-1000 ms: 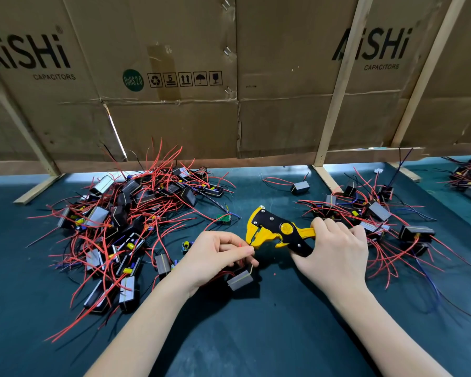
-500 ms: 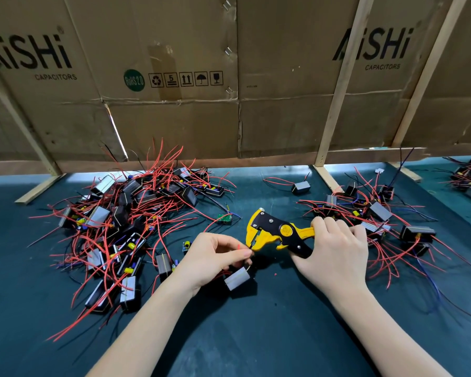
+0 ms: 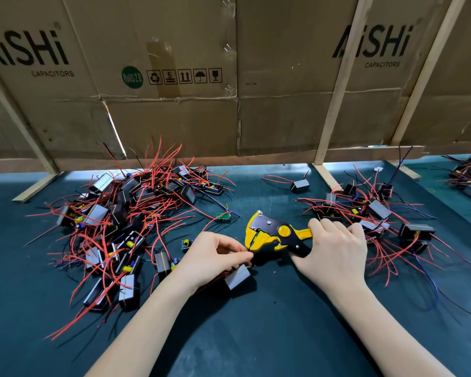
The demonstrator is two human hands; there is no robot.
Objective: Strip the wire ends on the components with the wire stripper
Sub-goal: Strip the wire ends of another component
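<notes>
My right hand grips the handles of a yellow and black wire stripper, whose jaws point left. My left hand pinches a thin wire of a small grey box component and holds the wire end at the stripper's jaws. The component hangs just under my left hand, close to the dark green mat. A short red wire end sticks up between my fingers and the jaws.
A big tangle of components with red wires lies to the left, a smaller pile to the right behind my right hand. One component lies alone at the back. A cardboard wall on wooden struts closes the far side.
My left hand has brought the wire up to the stripper's jaws, and the grey component has shifted slightly with it. The stripper has stayed almost in place.
</notes>
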